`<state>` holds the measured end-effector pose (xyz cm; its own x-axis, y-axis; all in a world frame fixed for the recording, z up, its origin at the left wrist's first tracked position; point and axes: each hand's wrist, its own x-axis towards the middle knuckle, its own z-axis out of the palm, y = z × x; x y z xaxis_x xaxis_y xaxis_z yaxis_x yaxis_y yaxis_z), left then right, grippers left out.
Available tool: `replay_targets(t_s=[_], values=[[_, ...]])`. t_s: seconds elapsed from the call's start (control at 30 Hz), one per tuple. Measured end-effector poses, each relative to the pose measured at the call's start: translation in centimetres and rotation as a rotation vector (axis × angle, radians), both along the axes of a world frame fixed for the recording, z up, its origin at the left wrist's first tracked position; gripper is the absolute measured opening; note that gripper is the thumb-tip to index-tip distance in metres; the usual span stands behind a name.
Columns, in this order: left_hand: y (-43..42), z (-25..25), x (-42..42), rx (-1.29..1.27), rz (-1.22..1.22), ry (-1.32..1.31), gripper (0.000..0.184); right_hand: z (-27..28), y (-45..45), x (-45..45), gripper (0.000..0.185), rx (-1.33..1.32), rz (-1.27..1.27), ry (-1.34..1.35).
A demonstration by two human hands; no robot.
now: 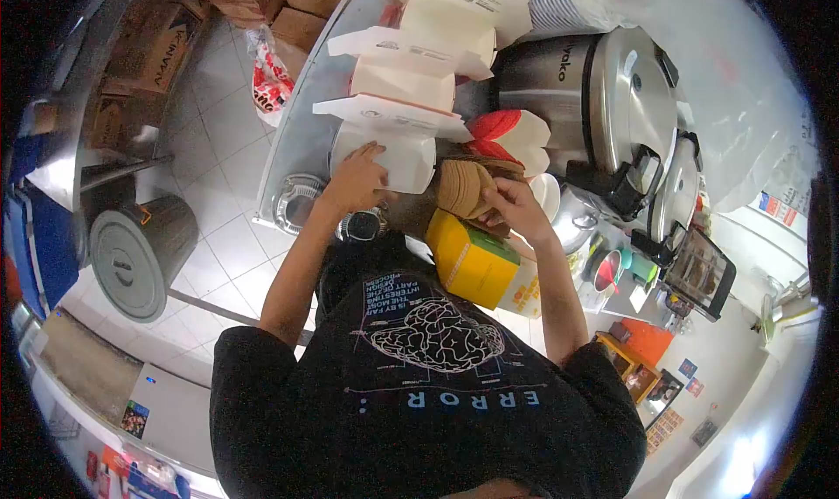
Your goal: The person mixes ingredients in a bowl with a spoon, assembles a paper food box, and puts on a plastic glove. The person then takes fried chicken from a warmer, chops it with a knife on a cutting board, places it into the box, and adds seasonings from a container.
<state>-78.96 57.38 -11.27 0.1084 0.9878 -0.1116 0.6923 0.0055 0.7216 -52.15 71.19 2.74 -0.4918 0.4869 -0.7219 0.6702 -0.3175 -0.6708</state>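
Note:
My left hand (358,180) rests with spread fingers on the near edge of an open white takeaway box (406,156), whose lid stands raised at the back. Over a stack of thin brown cardboard pieces (461,187) with rounded ends, my right hand (516,209) pinches the stack's right side; whether it grips one piece or several, I cannot tell. Below the stack stands a yellow carton (472,259) with a green panel. Two more open white boxes (402,84) line up beyond the first. Red-and-white paper cartons (511,141) lie just behind the brown stack.
Clear plastic containers (299,204) sit at the table's left corner. Large steel cookers (603,97) crowd the right, near a metal lid or bowl (572,228). A grey lidded bin (135,259) stands on the tiled floor. A stack of plastic-wrapped cups (559,5) is at the back.

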Motion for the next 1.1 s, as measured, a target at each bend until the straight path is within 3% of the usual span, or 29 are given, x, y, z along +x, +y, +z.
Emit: replay_targets(t_s=[0.07, 0.13, 0.17, 0.23, 0.27, 0.33, 0.43, 0.53, 0.7, 0.83, 0.93, 1.1], values=[[0.7, 1.8, 0.6, -0.015, 0.013, -0.021, 0.038, 0.7, -0.6, -1.0, 0.021, 0.084, 0.013, -0.027], [1.7, 4.7, 2.1, 0.047, 0.068, -0.237, 0.053, 0.8, -0.9, -1.3, 0.020, 0.170, 0.024, -0.056], [2.1, 5.8, 3.1, 0.046, 0.067, -0.239, 0.053, 0.5, -1.0, -1.2, 0.020, 0.303, 0.131, -0.094], [3.1, 7.4, 5.1, 0.217, 0.090, -0.416, 0.075, 0.6, -1.2, -1.7, 0.020, 0.439, 0.239, -0.130], [3.6, 7.1, 6.1, 0.220, 0.090, -0.416, 0.075, 1.1, -1.6, -2.3, 0.020, 0.540, 0.243, -0.109], [4.5, 5.8, 8.0, 0.318, 0.036, -0.222, 0.098, 1.2, -2.0, -2.8, 0.019, 0.647, 0.243, -0.091], [5.4, 5.0, 9.0, 0.411, 0.023, -0.236, 0.109, 1.3, -2.2, -3.1, 0.018, 0.809, 0.316, -0.136], [5.6, 4.3, 8.9, 0.394, -0.064, -0.365, 0.115, 1.5, -2.6, -3.2, 0.019, 0.743, 0.261, -0.147], [5.5, 2.6, 9.6, 0.393, -0.044, -0.329, 0.123, 0.4, -3.0, -3.0, 0.019, 0.895, 0.219, -0.114], [5.7, 1.8, 9.9, 0.250, -0.062, -0.373, 0.129, 1.2, -3.0, -3.3, 0.018, 0.897, 0.261, -0.157], [5.7, 1.9, 9.7, 0.349, -0.100, -0.318, 0.131, 1.7, -3.1, -3.4, 0.019, 0.892, 0.233, -0.151], [5.8, 2.4, 9.6, 0.273, -0.095, -0.317, 0.132, 1.5, -3.1, -3.0, 0.018, 0.886, 0.182, -0.202]])
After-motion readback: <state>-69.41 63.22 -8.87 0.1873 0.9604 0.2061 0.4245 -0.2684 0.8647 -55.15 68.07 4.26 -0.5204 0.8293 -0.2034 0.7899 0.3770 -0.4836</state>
